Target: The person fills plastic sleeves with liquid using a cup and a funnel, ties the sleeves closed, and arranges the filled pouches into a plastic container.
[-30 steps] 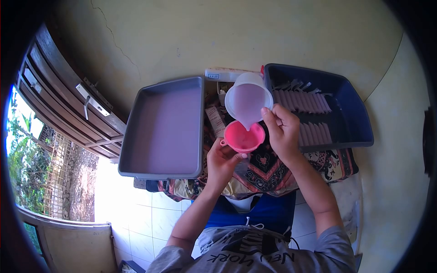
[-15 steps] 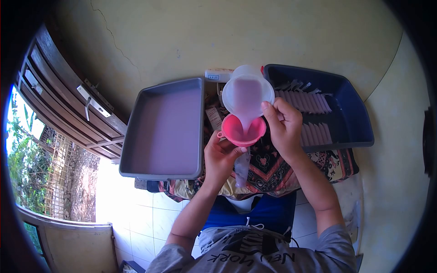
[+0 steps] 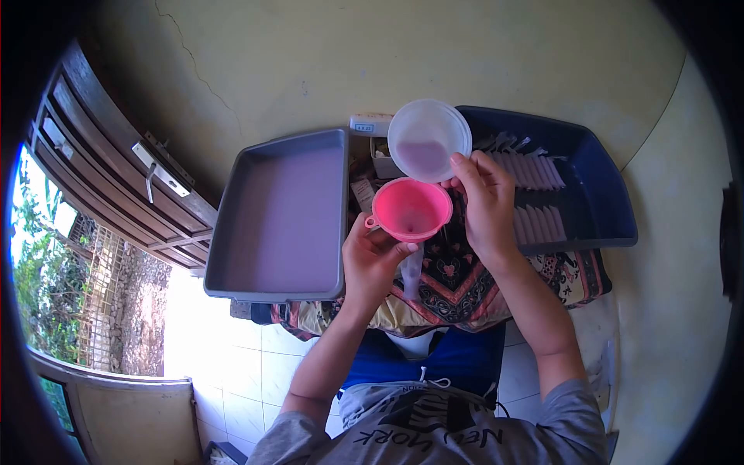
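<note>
My left hand [image 3: 373, 260] grips a pink funnel [image 3: 411, 208] by its underside, fingers wrapped round it. Below the funnel hangs a narrow clear plastic bag [image 3: 411, 275] with pale purple liquid in it; how its mouth is held is hidden. My right hand [image 3: 487, 198] pinches the rim of a translucent plastic cup [image 3: 425, 128], which is tilted toward me just above and behind the funnel. A little purple liquid [image 3: 422, 157] lies inside the cup. No stream runs between cup and funnel.
A grey tray [image 3: 345, 217] of purple liquid stands on the left. On the right, a dark blue tray [image 3: 597, 194] holds rows of filled plastic tubes [image 3: 539, 225]. A patterned cloth [image 3: 457, 287] lies beneath. A wooden door [image 3: 132, 163] is at far left.
The stream from the cup into the funnel has stopped. My right hand has raised the cup slightly and less liquid shows in it. The funnel has tipped toward me and the bag has risen.
</note>
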`<action>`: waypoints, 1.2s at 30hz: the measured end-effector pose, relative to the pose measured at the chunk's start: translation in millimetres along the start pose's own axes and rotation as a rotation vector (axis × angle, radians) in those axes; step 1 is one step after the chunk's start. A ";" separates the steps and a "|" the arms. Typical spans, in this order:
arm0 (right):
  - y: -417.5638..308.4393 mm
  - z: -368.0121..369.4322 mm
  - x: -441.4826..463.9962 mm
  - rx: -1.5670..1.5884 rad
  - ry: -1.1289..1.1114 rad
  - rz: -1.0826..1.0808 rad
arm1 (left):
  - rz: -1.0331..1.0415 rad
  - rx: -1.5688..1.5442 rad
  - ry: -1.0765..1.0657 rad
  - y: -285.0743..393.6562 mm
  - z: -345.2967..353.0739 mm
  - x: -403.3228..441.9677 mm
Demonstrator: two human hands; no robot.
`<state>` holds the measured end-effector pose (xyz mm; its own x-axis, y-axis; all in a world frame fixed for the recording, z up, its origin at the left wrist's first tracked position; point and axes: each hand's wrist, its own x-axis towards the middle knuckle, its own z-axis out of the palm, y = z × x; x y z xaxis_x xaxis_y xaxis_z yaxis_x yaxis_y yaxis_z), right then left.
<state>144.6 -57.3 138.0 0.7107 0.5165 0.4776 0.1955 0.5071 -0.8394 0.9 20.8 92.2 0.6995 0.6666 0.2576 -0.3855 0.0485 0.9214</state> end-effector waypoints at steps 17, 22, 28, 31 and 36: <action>-3.7 0.3 -1.8 0.022 -0.001 0.019 | -0.006 -0.003 -0.011 1.5 -0.3 0.6; 8.2 -2.1 -2.7 0.114 0.028 0.087 | 0.014 -0.015 0.042 2.1 -4.6 0.4; 47.5 -5.6 -8.6 0.173 0.063 0.166 | 0.085 -0.007 0.121 -5.7 -18.0 5.3; 78.4 -8.4 -15.9 0.008 0.076 0.180 | 0.092 -0.023 0.139 -3.0 -20.8 7.5; 141.5 -20.9 -25.0 0.036 0.108 0.363 | 0.083 -0.036 0.132 -0.3 -24.3 7.3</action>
<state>168.7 -12.9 1.9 0.7972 0.5918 0.1193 -0.1041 0.3295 -0.9384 -8.5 43.7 86.8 0.5802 0.7613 0.2894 -0.4617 0.0148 0.8869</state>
